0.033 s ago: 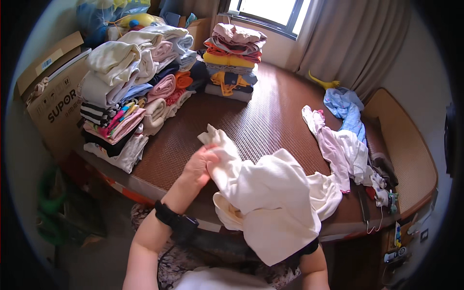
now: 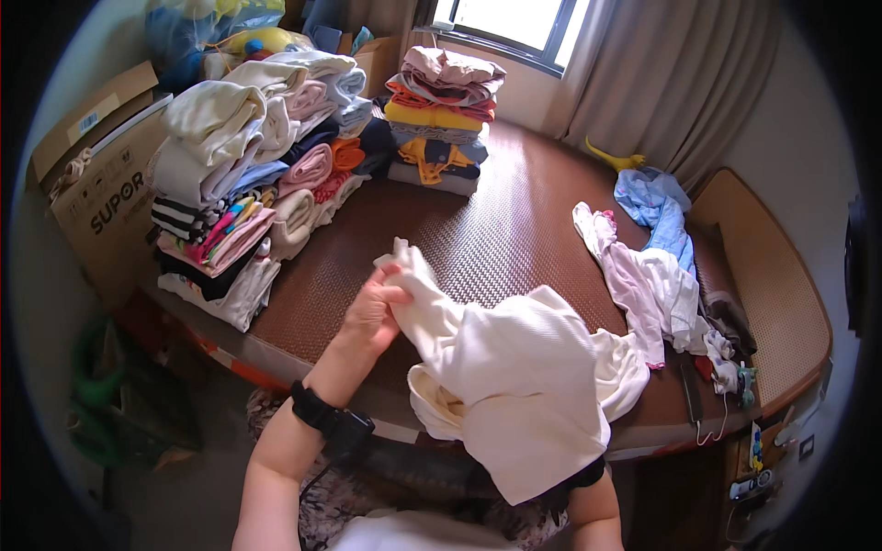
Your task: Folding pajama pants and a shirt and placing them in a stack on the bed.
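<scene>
A cream ribbed garment [image 2: 528,367], like a long-sleeved top, hangs bunched over the near edge of the bed. My left hand [image 2: 375,308] grips one narrow, sleeve-like end of it, fingers and thumb closed on the cloth. My right forearm [image 2: 595,510] goes up beneath the garment, and the cloth hides that hand, so its fingers do not show. Another part of the same cream cloth spreads on the bed to the right. Black bands circle both arms, the left one carrying a small dark box [image 2: 349,430].
Folded clothes [image 2: 216,179] are stacked high at the left beside a cardboard box [image 2: 101,197]. A second folded pile [image 2: 441,119] stands farther back. Loose pink, white and blue clothes [image 2: 625,285] lie at the right of the brown mat-covered bed [image 2: 514,220], near the woven headboard [image 2: 772,285].
My left hand has tilted slightly, and its fingers now show curled around the sleeve-like end. The garment has shifted a little; the rest looks the same.
</scene>
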`<state>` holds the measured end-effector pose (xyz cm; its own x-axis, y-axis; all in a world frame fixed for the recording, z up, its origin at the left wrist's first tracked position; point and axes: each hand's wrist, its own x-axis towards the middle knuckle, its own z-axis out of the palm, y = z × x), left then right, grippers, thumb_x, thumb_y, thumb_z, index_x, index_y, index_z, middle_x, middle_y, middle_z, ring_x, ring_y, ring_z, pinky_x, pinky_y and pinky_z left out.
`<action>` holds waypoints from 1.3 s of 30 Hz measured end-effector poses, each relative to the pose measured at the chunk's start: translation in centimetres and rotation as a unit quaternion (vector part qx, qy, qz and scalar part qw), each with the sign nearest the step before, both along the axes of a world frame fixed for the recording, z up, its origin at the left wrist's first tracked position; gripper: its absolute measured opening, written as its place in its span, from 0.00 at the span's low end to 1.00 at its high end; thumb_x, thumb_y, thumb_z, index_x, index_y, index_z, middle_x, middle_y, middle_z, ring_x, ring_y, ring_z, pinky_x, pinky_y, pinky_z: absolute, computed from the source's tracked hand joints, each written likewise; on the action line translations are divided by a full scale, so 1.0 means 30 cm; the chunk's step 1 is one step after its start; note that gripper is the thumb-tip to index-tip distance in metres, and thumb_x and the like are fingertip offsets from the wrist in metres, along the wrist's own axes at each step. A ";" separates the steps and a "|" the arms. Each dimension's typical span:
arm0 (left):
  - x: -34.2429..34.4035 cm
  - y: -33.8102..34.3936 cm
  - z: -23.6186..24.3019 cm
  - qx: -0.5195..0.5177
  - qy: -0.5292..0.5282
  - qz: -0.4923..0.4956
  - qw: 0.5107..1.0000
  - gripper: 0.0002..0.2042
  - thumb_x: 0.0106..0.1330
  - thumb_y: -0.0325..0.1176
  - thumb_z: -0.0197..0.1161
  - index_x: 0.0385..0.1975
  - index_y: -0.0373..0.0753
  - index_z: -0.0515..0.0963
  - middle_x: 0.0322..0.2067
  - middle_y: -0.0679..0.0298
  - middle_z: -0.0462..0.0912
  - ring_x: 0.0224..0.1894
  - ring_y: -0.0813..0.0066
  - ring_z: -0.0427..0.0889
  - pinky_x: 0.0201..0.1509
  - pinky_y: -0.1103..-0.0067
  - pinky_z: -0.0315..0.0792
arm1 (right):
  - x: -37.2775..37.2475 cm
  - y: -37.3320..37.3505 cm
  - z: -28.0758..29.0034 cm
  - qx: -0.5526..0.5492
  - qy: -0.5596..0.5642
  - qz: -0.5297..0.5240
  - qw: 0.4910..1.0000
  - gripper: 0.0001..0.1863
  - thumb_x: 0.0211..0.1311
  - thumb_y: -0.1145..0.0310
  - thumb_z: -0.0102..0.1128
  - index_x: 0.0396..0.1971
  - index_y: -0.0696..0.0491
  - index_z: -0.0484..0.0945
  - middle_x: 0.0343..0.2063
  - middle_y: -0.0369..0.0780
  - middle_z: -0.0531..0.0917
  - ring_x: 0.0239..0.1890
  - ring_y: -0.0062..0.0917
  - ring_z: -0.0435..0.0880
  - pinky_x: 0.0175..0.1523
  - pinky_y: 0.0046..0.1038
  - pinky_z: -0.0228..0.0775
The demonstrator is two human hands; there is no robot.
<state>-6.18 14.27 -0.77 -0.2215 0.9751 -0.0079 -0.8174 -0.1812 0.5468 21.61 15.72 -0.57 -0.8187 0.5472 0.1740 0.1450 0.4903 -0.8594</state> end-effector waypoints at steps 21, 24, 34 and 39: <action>0.344 -0.278 0.103 0.099 0.329 -0.043 0.938 0.13 0.72 0.27 0.55 0.53 0.32 0.69 0.38 0.68 0.79 0.42 0.88 0.74 0.47 0.86 0.70 | 0.010 -0.174 -0.015 0.033 -0.023 -0.150 0.988 0.21 0.75 0.65 0.40 0.64 0.54 0.58 0.58 0.39 0.68 0.63 0.23 0.64 0.67 0.22 0.58; 0.347 -0.296 0.121 0.091 0.298 -0.101 0.945 0.11 0.72 0.28 0.55 0.51 0.32 0.71 0.39 0.67 0.79 0.42 0.88 0.74 0.47 0.87 0.69 | 0.039 -0.172 0.033 0.041 -0.033 -0.175 0.983 0.22 0.76 0.65 0.40 0.65 0.54 0.58 0.58 0.39 0.67 0.63 0.22 0.63 0.67 0.22 0.58; 0.512 -0.427 0.197 0.207 0.777 0.149 0.576 0.39 0.49 0.54 0.73 0.60 0.45 0.69 0.61 0.53 0.62 0.65 0.52 0.60 0.65 0.57 0.51 | 0.107 -0.001 -0.088 0.093 -0.064 -0.118 0.987 0.26 0.74 0.61 0.43 0.66 0.55 0.55 0.62 0.42 0.65 0.65 0.28 0.63 0.68 0.29 0.56; 0.579 -0.353 0.018 0.172 0.895 0.208 0.355 0.27 0.54 0.34 0.62 0.55 0.32 0.70 0.54 0.50 0.70 0.60 0.54 0.70 0.63 0.54 0.53 | 0.074 0.036 -0.098 0.021 0.031 -0.078 0.996 0.24 0.73 0.63 0.47 0.64 0.55 0.59 0.61 0.42 0.68 0.62 0.27 0.67 0.66 0.28 0.61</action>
